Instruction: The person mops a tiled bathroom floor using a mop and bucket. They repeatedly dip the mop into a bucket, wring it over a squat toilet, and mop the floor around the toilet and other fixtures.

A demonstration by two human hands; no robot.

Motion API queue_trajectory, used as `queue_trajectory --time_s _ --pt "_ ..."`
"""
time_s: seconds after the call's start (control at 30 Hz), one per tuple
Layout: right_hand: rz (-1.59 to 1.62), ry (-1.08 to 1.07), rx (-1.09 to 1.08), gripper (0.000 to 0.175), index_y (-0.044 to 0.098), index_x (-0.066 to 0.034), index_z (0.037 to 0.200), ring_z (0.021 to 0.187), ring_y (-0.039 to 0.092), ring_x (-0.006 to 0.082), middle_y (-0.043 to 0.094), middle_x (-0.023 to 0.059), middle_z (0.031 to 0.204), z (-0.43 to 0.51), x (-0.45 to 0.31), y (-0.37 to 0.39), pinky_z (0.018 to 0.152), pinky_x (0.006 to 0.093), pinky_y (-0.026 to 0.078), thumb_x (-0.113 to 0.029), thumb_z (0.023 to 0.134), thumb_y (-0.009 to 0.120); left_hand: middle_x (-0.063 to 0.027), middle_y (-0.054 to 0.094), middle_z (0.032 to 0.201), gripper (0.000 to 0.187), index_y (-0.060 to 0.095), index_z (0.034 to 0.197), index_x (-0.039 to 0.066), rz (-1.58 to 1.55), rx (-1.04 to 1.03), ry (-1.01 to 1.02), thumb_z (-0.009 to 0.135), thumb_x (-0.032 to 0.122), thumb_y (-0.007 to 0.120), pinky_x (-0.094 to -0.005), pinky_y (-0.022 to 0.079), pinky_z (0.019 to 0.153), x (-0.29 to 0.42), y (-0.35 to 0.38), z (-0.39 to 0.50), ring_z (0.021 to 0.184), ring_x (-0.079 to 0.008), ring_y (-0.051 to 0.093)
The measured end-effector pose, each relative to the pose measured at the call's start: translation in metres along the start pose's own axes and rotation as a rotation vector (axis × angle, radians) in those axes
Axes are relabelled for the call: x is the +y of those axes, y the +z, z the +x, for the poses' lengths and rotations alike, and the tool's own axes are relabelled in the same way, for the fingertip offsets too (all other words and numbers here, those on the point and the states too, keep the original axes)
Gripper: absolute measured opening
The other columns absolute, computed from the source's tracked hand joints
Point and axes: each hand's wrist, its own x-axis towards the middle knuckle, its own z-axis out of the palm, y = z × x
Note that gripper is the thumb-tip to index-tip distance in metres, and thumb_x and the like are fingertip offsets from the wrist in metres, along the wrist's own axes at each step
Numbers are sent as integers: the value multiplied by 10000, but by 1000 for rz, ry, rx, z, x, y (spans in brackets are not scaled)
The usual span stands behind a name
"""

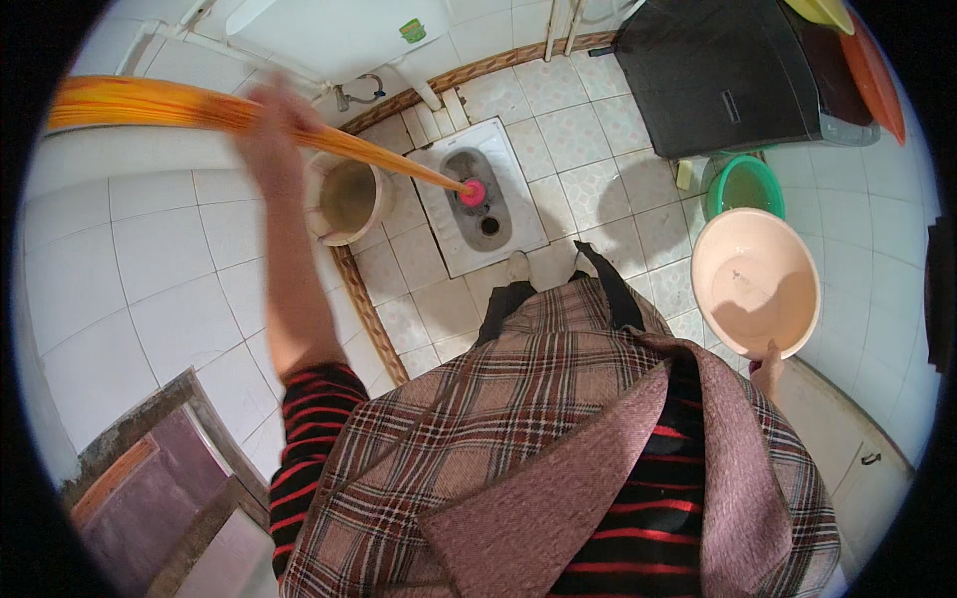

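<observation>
My left hand (277, 134), blurred, is closed around the orange handle of a broom or brush (359, 149); which of the two I cannot tell. The handle's pink end piece (472, 193) lies over the grey basin of a squat toilet (478, 224) set in the floor, above its dark drain hole. At the right, my right hand (767, 368) grips the near rim of a peach plastic basin (755, 284), which is tilted so that its inside shows. Only part of that hand is visible.
A bucket (348, 196) with murky liquid stands left of the toilet. A green bucket (748, 187) and a yellowish block (684, 175) are beyond the peach basin. A large black container (718, 75) fills the upper right; a tap (342, 97) is on the left wall.
</observation>
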Motion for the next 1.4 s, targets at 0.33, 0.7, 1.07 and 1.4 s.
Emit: queue_trajectory --time_s 0.33,0.7,1.07,1.4 --pt "64 70 47 296 524 -64 858 390 415 108 515 28 612 10 23 -9 333 230 291 -303 710 618 -12 473 614 226 442 652 60 375 -18 -414 768 168 604 -260 390 509 -194 -17 -140 545 -121 473" --pt "181 25 -12 213 529 -60 815 366 407 108 524 38 618 43 43 -33 305 228 271 -244 733 599 -8 319 474 372 395 591 104 -130 106 -75 786 365 575 -280 309 477 91 9 72 444 -132 327" --pt "37 86 12 228 485 -94 721 385 348 95 434 -5 526 15 29 -14 346 236 248 -307 771 549 -20 327 474 377 402 603 92 -68 -161 -20 839 381 456 -316 338 529 122 -1 66 427 -157 326" --pt "113 17 -65 276 511 -66 844 417 450 125 527 45 652 7 10 -2 321 223 295 -280 718 634 -19 346 450 361 379 578 92 -231 -266 -19 860 304 454 -262 312 444 51 -13 -4 410 -133 331"
